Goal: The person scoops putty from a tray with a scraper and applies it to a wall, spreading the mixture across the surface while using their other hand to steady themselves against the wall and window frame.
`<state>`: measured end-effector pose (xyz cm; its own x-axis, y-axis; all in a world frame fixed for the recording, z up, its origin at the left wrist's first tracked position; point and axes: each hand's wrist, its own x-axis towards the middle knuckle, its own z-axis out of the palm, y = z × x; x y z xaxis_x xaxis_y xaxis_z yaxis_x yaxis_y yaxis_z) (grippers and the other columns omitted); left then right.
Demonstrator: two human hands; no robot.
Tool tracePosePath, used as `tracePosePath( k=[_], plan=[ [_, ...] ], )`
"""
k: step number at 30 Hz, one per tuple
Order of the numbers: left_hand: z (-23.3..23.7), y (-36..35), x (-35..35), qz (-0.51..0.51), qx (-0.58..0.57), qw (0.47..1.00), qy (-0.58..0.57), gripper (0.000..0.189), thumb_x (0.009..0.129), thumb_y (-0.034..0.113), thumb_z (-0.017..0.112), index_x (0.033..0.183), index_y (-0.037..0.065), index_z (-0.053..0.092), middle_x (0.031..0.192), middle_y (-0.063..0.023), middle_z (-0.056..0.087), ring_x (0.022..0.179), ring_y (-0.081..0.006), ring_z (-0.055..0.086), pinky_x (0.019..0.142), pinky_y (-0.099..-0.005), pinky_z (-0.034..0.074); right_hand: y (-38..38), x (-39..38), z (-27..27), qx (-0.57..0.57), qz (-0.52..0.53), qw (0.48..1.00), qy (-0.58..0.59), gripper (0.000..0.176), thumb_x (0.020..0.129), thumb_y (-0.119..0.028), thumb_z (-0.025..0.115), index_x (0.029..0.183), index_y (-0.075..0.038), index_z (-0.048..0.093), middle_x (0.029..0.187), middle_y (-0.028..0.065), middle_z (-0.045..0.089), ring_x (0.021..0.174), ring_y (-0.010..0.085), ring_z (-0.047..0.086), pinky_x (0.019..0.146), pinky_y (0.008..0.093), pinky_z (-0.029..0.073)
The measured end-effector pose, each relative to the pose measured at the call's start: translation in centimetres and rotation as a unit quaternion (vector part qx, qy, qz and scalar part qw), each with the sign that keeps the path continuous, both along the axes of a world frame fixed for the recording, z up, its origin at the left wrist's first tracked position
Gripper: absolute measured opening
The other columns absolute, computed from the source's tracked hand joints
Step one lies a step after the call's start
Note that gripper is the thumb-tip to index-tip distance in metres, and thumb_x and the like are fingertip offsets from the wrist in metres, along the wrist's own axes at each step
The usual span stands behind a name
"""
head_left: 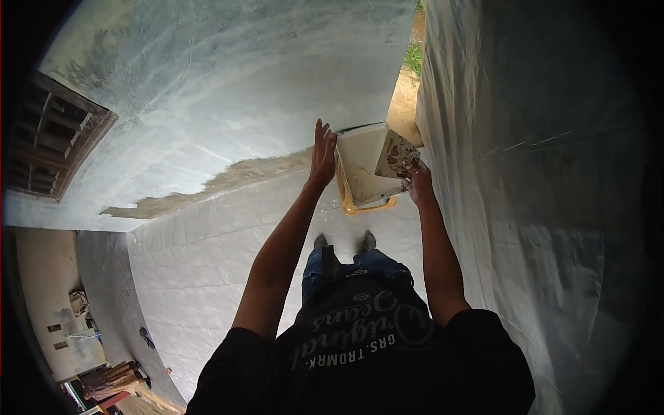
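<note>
A pale rectangular tub (pixel 363 173) stands in front of me, its inside smeared with whitish plaster. My left hand (pixel 323 155) lies along the tub's left side, fingers stretched out and apart from any tool. My right hand (pixel 419 182) grips a square-bladed plastering trowel (pixel 397 155) over the tub's right side. Brown and pale patches cover the blade; its handle is hidden by my fingers. Under the tub shows part of a yellow stool (pixel 348 202).
A grey-white skimmed wall (pixel 256 90) rises ahead, with a rough bare strip (pixel 235 176) along its base. Plastic sheeting (pixel 512 207) hangs at right. Sheeting covers the floor (pixel 200 277). A wooden window (pixel 55 138) is at left; boards (pixel 114 380) lie lower left.
</note>
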<state>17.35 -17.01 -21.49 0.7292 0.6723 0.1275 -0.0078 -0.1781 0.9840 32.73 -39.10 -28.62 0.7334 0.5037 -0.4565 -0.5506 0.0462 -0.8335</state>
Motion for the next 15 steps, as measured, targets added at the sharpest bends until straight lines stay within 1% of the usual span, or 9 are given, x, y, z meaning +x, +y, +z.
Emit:
tracePosePath(
  k=[3, 5, 7, 8, 9, 10, 11, 13, 15],
  plan=[
    [0.3, 1.5, -0.7, -0.013, 0.005, 0.999, -0.051, 0.068, 0.102, 0.041, 0.037, 0.155, 0.008, 0.009, 0.149, -0.0279, 0.031, 0.139, -0.0364, 0.033, 0.113, -0.0452, 0.028, 1.4, -1.3, 1.7, 0.038, -0.009, 0.999, 0.009, 0.031, 0.090, -0.007, 0.057, 0.120, -0.014, 0.058, 0.103, -0.0004, 0.067, 0.084, 0.0141, 0.064, 0.070, 0.0348, 0.047],
    [2.2, 0.6, -0.3, -0.029, 0.017, 0.997, -0.066, 0.075, 0.101, 0.044, 0.041, 0.153, 0.004, 0.007, 0.150, -0.0309, 0.027, 0.139, -0.0425, 0.032, 0.111, -0.0486, 0.031, 1.3, -1.5, 3.7, 0.054, -0.019, 0.998, 0.015, 0.028, 0.091, -0.007, 0.057, 0.118, -0.014, 0.058, 0.101, 0.0001, 0.067, 0.084, 0.0156, 0.065, 0.070, 0.0353, 0.048],
    [4.1, 0.4, -0.1, -0.040, 0.034, 0.995, -0.082, 0.075, 0.101, 0.043, 0.042, 0.154, 0.004, 0.006, 0.152, -0.0301, 0.025, 0.140, -0.0422, 0.031, 0.112, -0.0490, 0.030, 1.0, -1.6, 5.1, 0.089, -0.013, 0.996, 0.017, 0.026, 0.091, -0.011, 0.062, 0.116, -0.011, 0.057, 0.102, 0.0040, 0.068, 0.089, 0.0187, 0.067, 0.077, 0.0375, 0.053],
    [5.0, 0.3, 0.1, -0.042, 0.045, 0.994, -0.090, 0.076, 0.100, 0.043, 0.043, 0.154, 0.004, 0.006, 0.152, -0.0296, 0.023, 0.140, -0.0420, 0.030, 0.112, -0.0490, 0.029, 0.9, -1.7, 5.7, 0.093, -0.013, 0.996, 0.012, 0.026, 0.091, -0.011, 0.062, 0.116, -0.011, 0.057, 0.102, 0.0040, 0.068, 0.089, 0.0187, 0.067, 0.077, 0.0375, 0.053],
    [5.9, 0.2, 0.2, -0.045, 0.055, 0.993, -0.098, 0.076, 0.100, 0.043, 0.043, 0.154, 0.004, 0.006, 0.153, -0.0291, 0.022, 0.141, -0.0419, 0.029, 0.112, -0.0489, 0.029, 0.8, -1.7, 6.1, 0.113, -0.004, 0.994, 0.006, 0.024, 0.091, -0.011, 0.062, 0.115, -0.012, 0.058, 0.100, 0.0034, 0.068, 0.088, 0.0182, 0.067, 0.073, 0.0347, 0.052],
    [5.6, 1.5, -0.6, -0.046, 0.060, 0.992, -0.106, 0.076, 0.100, 0.043, 0.043, 0.154, 0.004, 0.006, 0.153, -0.0291, 0.022, 0.141, -0.0419, 0.029, 0.112, -0.0489, 0.029, 2.2, -2.7, 5.5, 0.134, 0.005, 0.991, -0.004, 0.023, 0.091, -0.011, 0.063, 0.113, -0.012, 0.058, 0.098, 0.0028, 0.068, 0.086, 0.0177, 0.067, 0.070, 0.0318, 0.051],
    [6.7, 0.9, -0.2, -0.051, 0.059, 0.990, -0.115, 0.076, 0.100, 0.043, 0.044, 0.154, 0.004, 0.006, 0.153, -0.0288, 0.022, 0.141, -0.0416, 0.028, 0.113, -0.0489, 0.028, 1.8, -2.4, 6.1, 0.137, 0.006, 0.990, -0.007, 0.023, 0.091, -0.011, 0.063, 0.113, -0.012, 0.058, 0.098, 0.0028, 0.068, 0.086, 0.0177, 0.067, 0.070, 0.0318, 0.051],
    [7.8, 0.7, 0.1, -0.055, 0.062, 0.988, -0.129, 0.076, 0.100, 0.043, 0.044, 0.154, 0.004, 0.006, 0.154, -0.0285, 0.021, 0.141, -0.0413, 0.028, 0.113, -0.0488, 0.028, 1.7, -2.0, 6.9, 0.133, 0.019, 0.991, -0.017, 0.021, 0.092, -0.010, 0.061, 0.113, -0.011, 0.057, 0.096, 0.0028, 0.068, 0.083, 0.0166, 0.067, 0.065, 0.0279, 0.050],
    [8.7, 0.3, 0.4, -0.060, 0.074, 0.986, -0.137, 0.075, 0.100, 0.041, 0.044, 0.154, 0.004, 0.006, 0.154, -0.0285, 0.021, 0.142, -0.0410, 0.028, 0.113, -0.0485, 0.028, 1.6, -1.7, 7.8, 0.134, 0.021, 0.990, -0.028, 0.023, 0.092, -0.009, 0.060, 0.115, -0.010, 0.056, 0.096, 0.0035, 0.068, 0.084, 0.0169, 0.067, 0.066, 0.0283, 0.052]
  ],
)
